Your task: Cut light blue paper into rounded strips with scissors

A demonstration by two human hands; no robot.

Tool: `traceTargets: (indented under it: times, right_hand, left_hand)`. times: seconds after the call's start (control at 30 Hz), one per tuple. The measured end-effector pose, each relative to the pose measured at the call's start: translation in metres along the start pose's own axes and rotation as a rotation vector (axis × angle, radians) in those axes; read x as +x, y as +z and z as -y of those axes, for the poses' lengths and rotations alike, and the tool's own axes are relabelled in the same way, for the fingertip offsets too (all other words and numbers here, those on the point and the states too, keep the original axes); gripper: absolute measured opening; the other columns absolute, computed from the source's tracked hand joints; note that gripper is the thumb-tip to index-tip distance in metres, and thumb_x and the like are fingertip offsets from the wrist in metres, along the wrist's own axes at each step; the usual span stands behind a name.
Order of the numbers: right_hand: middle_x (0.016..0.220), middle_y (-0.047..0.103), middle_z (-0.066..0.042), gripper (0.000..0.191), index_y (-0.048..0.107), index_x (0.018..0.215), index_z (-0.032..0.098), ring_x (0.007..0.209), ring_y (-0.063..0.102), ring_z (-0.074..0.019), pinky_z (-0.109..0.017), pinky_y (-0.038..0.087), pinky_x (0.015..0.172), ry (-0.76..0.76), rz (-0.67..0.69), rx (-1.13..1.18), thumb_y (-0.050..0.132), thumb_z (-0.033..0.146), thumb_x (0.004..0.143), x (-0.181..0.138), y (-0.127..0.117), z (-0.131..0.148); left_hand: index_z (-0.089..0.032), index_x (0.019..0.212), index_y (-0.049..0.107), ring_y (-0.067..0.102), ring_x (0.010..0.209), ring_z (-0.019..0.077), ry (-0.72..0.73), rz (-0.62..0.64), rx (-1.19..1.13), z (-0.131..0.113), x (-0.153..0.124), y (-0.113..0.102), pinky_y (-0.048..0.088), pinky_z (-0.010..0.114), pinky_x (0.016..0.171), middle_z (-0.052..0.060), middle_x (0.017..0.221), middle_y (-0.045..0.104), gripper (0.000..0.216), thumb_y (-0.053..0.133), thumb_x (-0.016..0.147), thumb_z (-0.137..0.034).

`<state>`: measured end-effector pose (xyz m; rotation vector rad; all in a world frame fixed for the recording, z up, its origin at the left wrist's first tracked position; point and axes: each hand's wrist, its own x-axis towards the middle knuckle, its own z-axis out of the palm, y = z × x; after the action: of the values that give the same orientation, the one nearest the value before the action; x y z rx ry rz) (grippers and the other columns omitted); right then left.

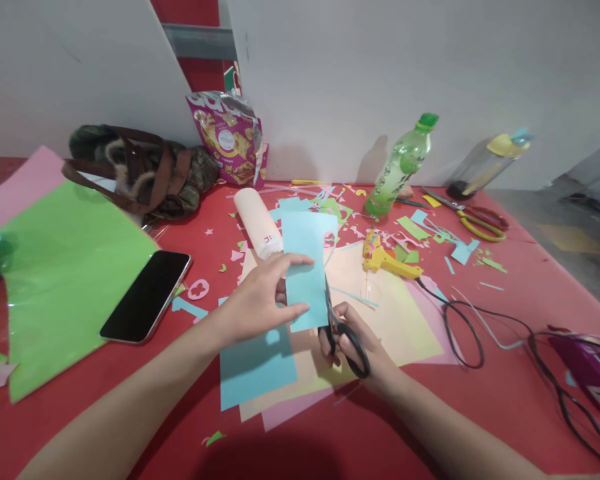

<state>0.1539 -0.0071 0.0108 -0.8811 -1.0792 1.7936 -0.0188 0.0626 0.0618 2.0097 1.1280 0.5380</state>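
Note:
My left hand grips a light blue sheet of paper by its left side, thumb and fingers on either face. In my right hand is a pair of black-handled scissors, its blades at the paper's right edge. A thin strip curls away from that edge near the top. Beneath both hands lies a stack of coloured paper in blue, peach, yellow and pink. Just behind my left hand a pale bottle lies on its side.
Paper scraps litter the red table. A yellow glue gun with a black cord, a green drink bottle and yellow-handled scissors are to the right. A phone, green sheet, bag and snack pouch are left.

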Motion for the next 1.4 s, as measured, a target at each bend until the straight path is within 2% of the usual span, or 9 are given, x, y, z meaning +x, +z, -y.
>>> traceTargets:
  times: [0.2, 0.4, 0.7, 1.03, 1.4]
  right_hand:
    - [0.059, 0.046, 0.006, 0.040, 0.029, 0.078, 0.023, 0.047, 0.043, -0.0082, -0.022, 0.028, 0.046, 0.002, -0.016, 0.009, 0.054, 0.052, 0.069, 0.000, -0.001, 0.000]
    - [0.059, 0.049, 0.005, 0.039, 0.030, 0.080, 0.022, 0.049, 0.046, -0.0090, -0.022, 0.031, 0.047, 0.016, -0.052, -0.002, 0.054, 0.051, 0.070, -0.002, -0.004, -0.003]
    - [0.058, 0.048, 0.005, 0.037, 0.031, 0.080, 0.023, 0.050, 0.045, -0.0091, -0.022, 0.035, 0.049, -0.017, -0.073, 0.018, 0.054, 0.050, 0.070, -0.002, -0.002, -0.003]
    - [0.057, 0.045, 0.006, 0.038, 0.033, 0.079, 0.022, 0.049, 0.045, -0.0089, -0.023, 0.034, 0.050, -0.003, -0.108, -0.032, 0.054, 0.051, 0.069, -0.003, -0.002, -0.002]
    - [0.054, 0.044, 0.007, 0.034, 0.033, 0.077, 0.022, 0.050, 0.046, -0.0089, -0.021, 0.033, 0.049, -0.024, -0.128, -0.070, 0.054, 0.048, 0.072, -0.002, 0.000, 0.000]
  left_hand:
    - [-0.021, 0.100, 0.050, 0.042, 0.054, 0.0070, 0.011, 0.055, -0.031, -0.002, 0.000, -0.001, 0.042, 0.021, 0.052, 0.000, 0.083, 0.047, 0.035, 0.059, 0.066, -0.023]
    - [-0.021, 0.102, 0.052, 0.041, 0.055, 0.0066, -0.038, 0.117, -0.101, -0.005, -0.001, 0.001, 0.043, 0.021, 0.054, 0.000, 0.086, 0.048, 0.036, 0.060, 0.066, -0.023]
    - [-0.022, 0.106, 0.048, 0.041, 0.056, 0.0052, -0.065, 0.119, -0.184, -0.005, -0.001, 0.008, 0.048, 0.022, 0.057, 0.002, 0.094, 0.045, 0.041, 0.059, 0.066, -0.026]
    - [-0.022, 0.112, 0.045, 0.038, 0.054, 0.0051, -0.083, 0.115, -0.168, -0.007, -0.002, 0.011, 0.046, 0.020, 0.053, 0.000, 0.083, 0.040, 0.049, 0.061, 0.065, -0.027]
    - [-0.024, 0.114, 0.042, 0.039, 0.055, 0.0057, -0.077, 0.114, -0.215, -0.004, -0.004, 0.015, 0.045, 0.019, 0.051, -0.001, 0.082, 0.041, 0.051, 0.060, 0.067, -0.026]
